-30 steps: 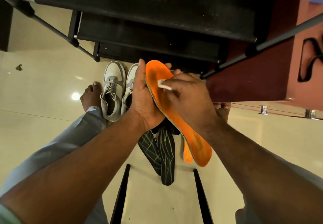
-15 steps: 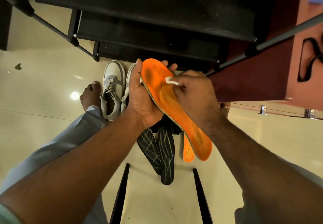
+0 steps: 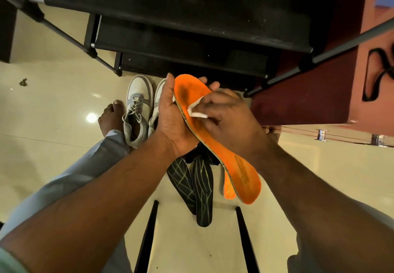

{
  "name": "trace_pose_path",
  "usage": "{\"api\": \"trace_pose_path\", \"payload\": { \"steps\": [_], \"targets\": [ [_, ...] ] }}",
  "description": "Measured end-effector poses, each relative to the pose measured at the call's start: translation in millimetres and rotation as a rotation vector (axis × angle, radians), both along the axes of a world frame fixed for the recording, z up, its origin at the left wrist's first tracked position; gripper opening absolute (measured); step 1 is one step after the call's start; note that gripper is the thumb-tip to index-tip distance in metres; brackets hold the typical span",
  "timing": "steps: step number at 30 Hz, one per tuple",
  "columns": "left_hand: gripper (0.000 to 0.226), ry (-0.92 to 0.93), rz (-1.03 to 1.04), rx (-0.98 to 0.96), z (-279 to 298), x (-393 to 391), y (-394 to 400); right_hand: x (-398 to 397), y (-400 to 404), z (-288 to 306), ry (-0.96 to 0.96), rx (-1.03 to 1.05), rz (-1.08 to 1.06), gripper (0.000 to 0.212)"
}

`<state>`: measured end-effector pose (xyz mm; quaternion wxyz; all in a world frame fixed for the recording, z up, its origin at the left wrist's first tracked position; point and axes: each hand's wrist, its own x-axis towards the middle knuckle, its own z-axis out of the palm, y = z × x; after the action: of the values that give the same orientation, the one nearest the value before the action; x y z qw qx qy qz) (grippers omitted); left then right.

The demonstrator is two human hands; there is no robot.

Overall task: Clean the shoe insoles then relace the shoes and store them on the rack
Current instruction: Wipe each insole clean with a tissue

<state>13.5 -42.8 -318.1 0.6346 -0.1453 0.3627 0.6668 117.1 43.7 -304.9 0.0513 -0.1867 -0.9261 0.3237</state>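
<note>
Over floor (image 3: pixel 53 123), insole (image 3: pixel 213 144) in grip (image 3: pixel 172 121)

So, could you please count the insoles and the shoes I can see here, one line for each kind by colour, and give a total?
Orange insoles: 2, one held, one on the floor
Black insoles with green lines: 2
White and grey shoes: 2
Total: 6
</note>
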Motion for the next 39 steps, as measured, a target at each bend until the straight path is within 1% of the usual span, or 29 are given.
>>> {"api": "trace_pose_path", "payload": {
  "steps": [1, 2, 5, 6, 7, 10, 11, 14, 15, 16, 19, 20, 21, 23, 24, 25, 28, 29, 30, 33, 34, 38, 39],
  "targets": [
    [0.074, 0.001, 0.000, -0.002, 0, -1, 0, 0, -1, 1, 0.000, -0.007, 0.030, 0.029],
    [0.074, -0.004, 0.004, -0.002, -1, -1, -1, 0, 1, 0, -0.011, -0.007, 0.012, 0.030],
    [0.075, -0.020, 0.018, 0.008, -1, 0, 0, 4, 16, -5, -0.034, 0.046, -0.158, 0.028],
    [0.075, -0.023, 0.019, 0.009, -1, 0, 1, 5, 17, -6, -0.036, 0.055, -0.163, 0.027],
    [0.075, -0.025, 0.015, 0.008, -1, 0, 1, 5, 15, -5, -0.027, 0.048, -0.122, 0.027],
    [0.075, -0.007, -0.003, 0.000, -1, -2, -1, 1, 3, -1, 0.026, -0.005, 0.090, 0.024],
    [0.075, -0.009, -0.005, 0.002, -1, -3, -1, 1, 4, -2, 0.028, -0.006, 0.095, 0.023],
    [0.076, -0.018, 0.007, 0.002, 1, -1, 0, 4, 15, -8, 0.012, 0.029, -0.092, 0.023],
    [0.076, -0.019, 0.008, -0.002, 1, -1, 1, 5, 16, -8, 0.006, 0.039, -0.119, 0.024],
    [0.076, -0.019, 0.006, -0.004, 1, -1, 1, 5, 14, -7, 0.002, 0.036, -0.095, 0.023],
    [0.076, -0.019, -0.008, -0.013, 1, -2, 0, 0, 2, 0, 0.039, 0.001, 0.112, 0.020],
    [0.075, -0.019, -0.007, -0.015, 1, -2, -1, 0, 3, 1, 0.039, 0.005, 0.126, 0.020],
    [0.075, -0.022, -0.004, -0.015, 1, -2, 0, 1, 5, 0, 0.016, 0.014, 0.088, 0.022],
    [0.076, -0.023, 0.001, -0.026, 1, -1, 1, 4, 13, -4, -0.034, 0.041, -0.049, 0.027],
    [0.077, -0.017, 0.000, -0.037, 2, 0, 1, 5, 15, -6, -0.046, 0.055, -0.085, 0.028],
    [0.079, -0.011, -0.006, -0.044, 2, 0, 1, 6, 13, -6, -0.045, 0.063, -0.072, 0.027],
    [0.079, 0.012, -0.042, -0.048, 3, -2, 1, 1, -1, 0, -0.003, 0.029, 0.105, 0.028],
    [0.078, 0.015, -0.048, -0.047, 3, -3, 0, 1, -1, 0, 0.006, 0.027, 0.124, 0.027],
    [0.077, 0.007, -0.046, -0.044, 3, -3, 0, 1, 2, 0, -0.001, 0.035, 0.095, 0.025],
    [0.074, -0.010, -0.035, -0.038, 1, -3, 1, 6, 16, -6, -0.036, 0.091, -0.097, 0.026],
    [0.074, -0.007, -0.038, -0.039, 1, -2, 0, 6, 16, -6, -0.035, 0.096, -0.091, 0.026],
    [0.078, -0.003, -0.071, -0.031, 1, -5, -1, 0, 2, 1, -0.008, 0.029, 0.152, 0.025],
    [0.077, -0.008, -0.068, -0.031, 1, -5, -1, 0, 4, 1, -0.018, 0.027, 0.149, 0.026]
  ]
}}
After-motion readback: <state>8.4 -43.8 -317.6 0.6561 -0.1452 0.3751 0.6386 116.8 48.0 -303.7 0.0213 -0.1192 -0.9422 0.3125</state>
